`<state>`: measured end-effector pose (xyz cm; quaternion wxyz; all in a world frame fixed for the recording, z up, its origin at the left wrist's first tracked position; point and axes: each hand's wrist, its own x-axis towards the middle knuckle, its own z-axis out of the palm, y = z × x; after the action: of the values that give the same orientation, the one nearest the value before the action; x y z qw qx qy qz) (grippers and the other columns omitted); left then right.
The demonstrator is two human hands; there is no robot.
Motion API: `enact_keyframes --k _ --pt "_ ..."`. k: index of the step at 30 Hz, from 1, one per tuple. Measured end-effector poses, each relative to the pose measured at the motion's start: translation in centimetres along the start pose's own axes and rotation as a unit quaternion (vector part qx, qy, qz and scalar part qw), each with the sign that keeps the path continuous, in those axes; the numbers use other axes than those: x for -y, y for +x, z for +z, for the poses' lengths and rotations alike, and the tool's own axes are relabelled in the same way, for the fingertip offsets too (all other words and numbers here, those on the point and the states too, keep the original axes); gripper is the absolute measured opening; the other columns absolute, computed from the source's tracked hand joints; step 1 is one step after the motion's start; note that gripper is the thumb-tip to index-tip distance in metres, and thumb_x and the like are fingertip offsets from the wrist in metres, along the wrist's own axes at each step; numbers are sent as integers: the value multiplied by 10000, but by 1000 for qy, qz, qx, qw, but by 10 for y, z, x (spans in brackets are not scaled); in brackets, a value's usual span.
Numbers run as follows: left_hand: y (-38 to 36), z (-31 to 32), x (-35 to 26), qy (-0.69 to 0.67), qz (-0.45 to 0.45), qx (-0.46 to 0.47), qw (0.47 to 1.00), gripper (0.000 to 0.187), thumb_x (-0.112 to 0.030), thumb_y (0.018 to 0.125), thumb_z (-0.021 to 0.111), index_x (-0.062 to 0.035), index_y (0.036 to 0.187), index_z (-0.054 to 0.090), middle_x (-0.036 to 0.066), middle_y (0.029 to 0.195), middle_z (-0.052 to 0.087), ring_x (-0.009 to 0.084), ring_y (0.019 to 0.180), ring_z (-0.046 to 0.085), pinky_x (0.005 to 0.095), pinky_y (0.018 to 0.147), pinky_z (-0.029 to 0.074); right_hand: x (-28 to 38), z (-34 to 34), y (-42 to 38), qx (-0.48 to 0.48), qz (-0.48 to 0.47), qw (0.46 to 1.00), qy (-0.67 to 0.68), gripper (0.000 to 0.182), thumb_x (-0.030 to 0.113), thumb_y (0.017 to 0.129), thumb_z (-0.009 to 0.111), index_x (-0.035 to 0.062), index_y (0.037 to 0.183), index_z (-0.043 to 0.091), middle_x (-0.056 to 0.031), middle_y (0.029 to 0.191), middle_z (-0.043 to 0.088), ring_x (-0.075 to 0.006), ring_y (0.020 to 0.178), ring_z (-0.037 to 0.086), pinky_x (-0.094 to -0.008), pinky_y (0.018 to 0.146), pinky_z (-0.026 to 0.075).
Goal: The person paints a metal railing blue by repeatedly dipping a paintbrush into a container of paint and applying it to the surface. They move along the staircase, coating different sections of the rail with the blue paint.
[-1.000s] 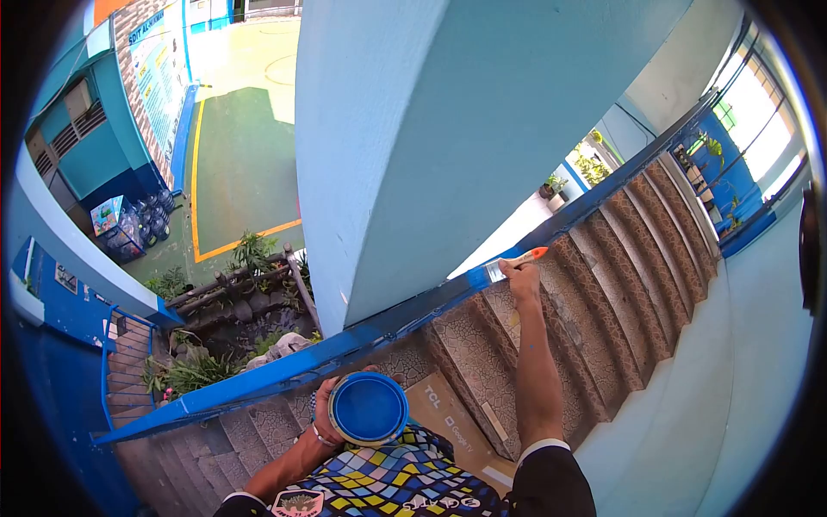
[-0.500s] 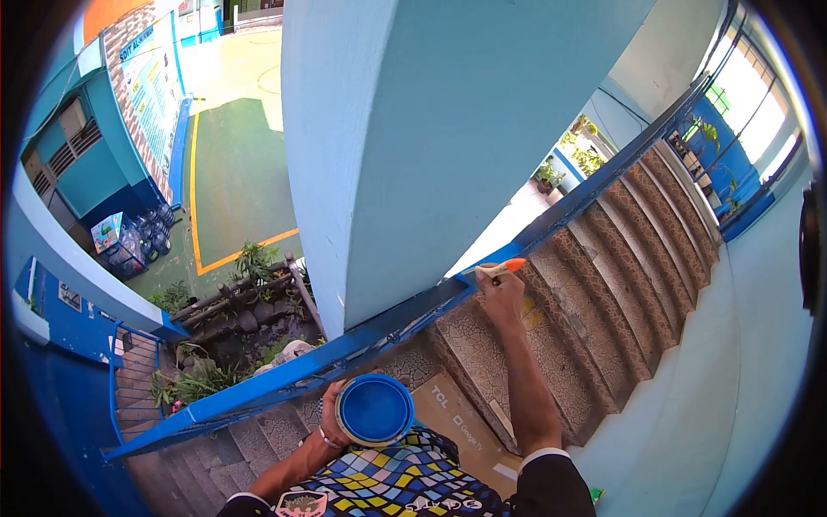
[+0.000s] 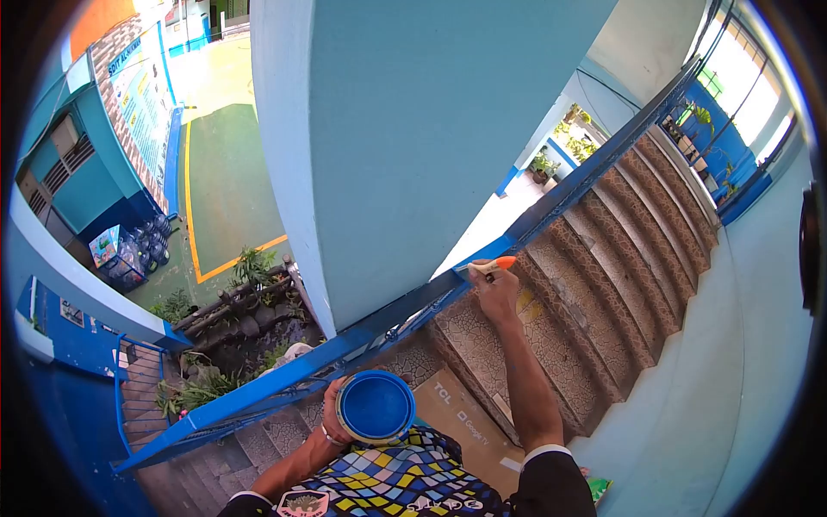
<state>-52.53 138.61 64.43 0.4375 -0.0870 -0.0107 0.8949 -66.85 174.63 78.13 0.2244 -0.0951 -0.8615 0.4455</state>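
Note:
My left hand is wrapped round the side of an open can of blue paint, held in front of my patterned shirt. Blue paint coats the can's inside, and its mouth faces up toward me. Out ahead, my right hand grips a paintbrush with an orange-tipped handle. The brush's bristle end points left and meets the top of the blue stair railing; the bristles themselves are too small to make out. Fresh-looking bright blue covers the railing's lower left stretch, with darker blue higher up.
Tiled stairs climb to the upper right beside a pale blue wall. A flattened cardboard sheet lies on the steps below me. A wide light blue pillar rises beyond the railing. Plants and a rock-edged pond lie below left.
The view has shifted slightly, so the pillar appears farther left. My right hand with the paintbrush has moved a little left along the railing. The can stays in my left hand.

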Motion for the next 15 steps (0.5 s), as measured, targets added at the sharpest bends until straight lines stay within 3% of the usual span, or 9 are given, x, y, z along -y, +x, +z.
enact_keyframes --k 1,3,7,8,11,12,15 --pt "-1 7 2 -11 10 -16 1000 726 -558 948 587 -49 1465 563 241 1489 520 436 1284 590 623 1055 519 -6 -4 7 -12 26 1000 7 192 191 976 781 34 1085 797 -55 914 749 -125 801 662 -340 719 516" --pt "-1 20 3 -23 17 -35 999 629 -459 970 596 11 1387 621 224 1364 688 381 1187 690 563 1038 554 -20 -20 33 -40 78 996 19 198 202 984 778 31 1081 797 -46 930 754 -114 801 654 -352 693 512" --pt "4 19 2 -22 22 -48 998 586 -452 980 588 9 1333 670 220 1322 713 381 1174 698 570 1034 557 -35 -37 74 -149 106 978 -104 249 240 999 753 17 1109 770 -110 957 753 -225 791 694 -391 712 541" --pt "6 19 1 -21 21 -47 998 585 -452 980 588 8 1332 671 220 1321 714 382 1174 699 571 1034 556 -38 -36 76 -179 48 975 -124 234 230 999 745 23 1106 763 -138 980 752 -280 828 704 -412 739 553" --pt "9 19 2 -26 14 -41 999 583 -452 979 591 6 1330 675 220 1318 716 383 1175 699 576 1036 555 -45 -27 65 -153 -113 958 -213 223 214 983 758 28 1107 764 -154 992 754 -297 899 715 -418 795 562" --pt "10 18 2 -26 12 -39 999 582 -452 979 591 5 1329 676 220 1317 717 384 1175 699 578 1036 554 -26 -23 50 -89 -109 971 -193 209 178 964 775 38 1119 774 -162 994 752 -308 942 710 -419 834 559" --pt "12 16 1 -26 11 -36 999 580 -451 979 593 3 1328 679 220 1313 719 386 1176 700 583 1037 553 -9 -7 15 -30 -28 995 -94 203 153 960 782 40 1128 783 -117 968 755 -240 899 705 -386 819 558"
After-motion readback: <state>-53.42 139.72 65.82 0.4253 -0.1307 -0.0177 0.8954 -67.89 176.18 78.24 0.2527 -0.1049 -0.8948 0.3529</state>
